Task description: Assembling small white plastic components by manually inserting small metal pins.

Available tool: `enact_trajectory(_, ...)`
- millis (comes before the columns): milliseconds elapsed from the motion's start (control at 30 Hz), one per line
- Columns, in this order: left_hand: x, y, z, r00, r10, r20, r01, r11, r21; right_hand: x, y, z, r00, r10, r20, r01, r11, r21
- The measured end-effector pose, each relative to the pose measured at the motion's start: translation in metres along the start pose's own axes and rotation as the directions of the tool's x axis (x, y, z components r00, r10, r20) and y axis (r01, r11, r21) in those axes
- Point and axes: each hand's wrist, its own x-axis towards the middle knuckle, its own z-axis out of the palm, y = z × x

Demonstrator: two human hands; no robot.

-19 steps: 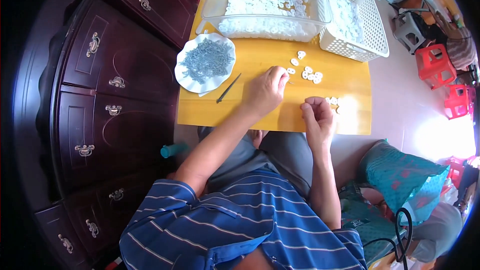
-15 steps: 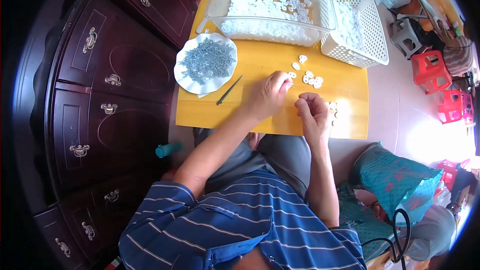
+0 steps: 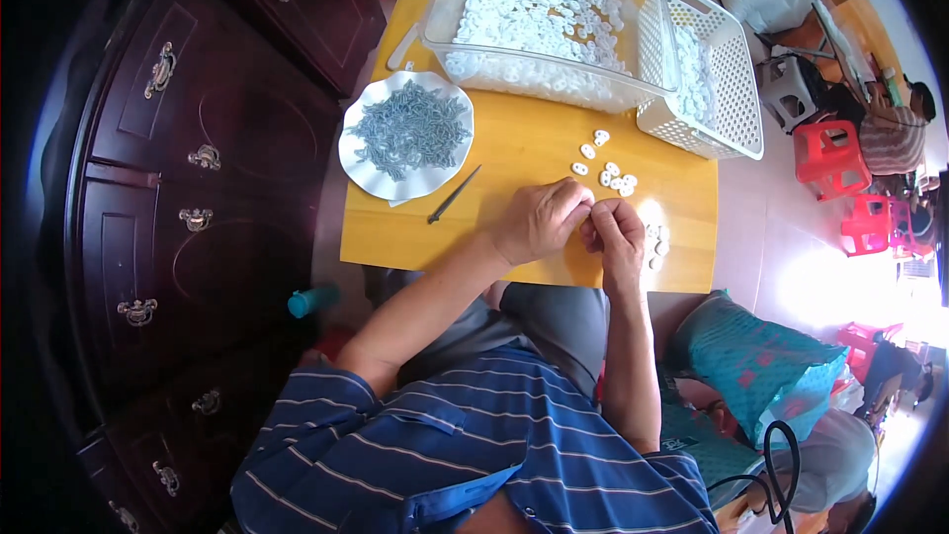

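My left hand (image 3: 542,222) and my right hand (image 3: 617,240) meet over the front of the yellow table (image 3: 514,163), fingertips pinched together. Whatever lies between those fingertips is hidden or too small to name. Just beyond them are several small white oval pieces with holes (image 3: 614,176). More small pale pieces (image 3: 655,242) lie beside my right hand in bright glare. Left of my left hand is a thin dark pointed tool (image 3: 454,195). Behind it stands a white wavy-rimmed plate (image 3: 358,166) heaped with small grey metal-looking pieces (image 3: 410,127).
A clear plastic bin (image 3: 554,81) of white pieces fills the table's back, beside a white perforated basket (image 3: 700,131). Dark wooden drawers (image 3: 237,178) stand at left. Teal bags (image 3: 761,356) lie at right, with red stools (image 3: 830,158) and other people beyond.
My hands, apart before, have come together at the fingertips. The view has shifted slightly, while the plate, tool and bins stay in place on the table.
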Motion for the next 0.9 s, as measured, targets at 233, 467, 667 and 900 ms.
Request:
enact_trajectory(233,0.0,0.0,0.0,0.996,-0.067,-0.055,0.063,0.995,-0.084,0.015,-0.002,-0.004,0.997,0.029,0.067,-0.029,1.0,0.0)
enact_trajectory(467,0.004,0.001,-0.007,0.974,-0.181,-0.136,0.161,0.976,-0.144,0.057,-0.021,-0.011,0.987,-0.158,0.04,0.159,0.879,-0.45)
enact_trajectory(667,0.005,0.0,-0.008,0.957,-0.255,-0.137,0.231,0.958,-0.168,0.109,-0.04,-0.011,0.908,-0.4,0.128,0.324,0.472,-0.82)
enact_trajectory(900,0.003,-0.001,-0.009,0.955,-0.262,-0.139,0.237,0.955,-0.176,0.134,-0.03,-0.009,0.924,-0.335,0.182,0.302,0.352,-0.886)
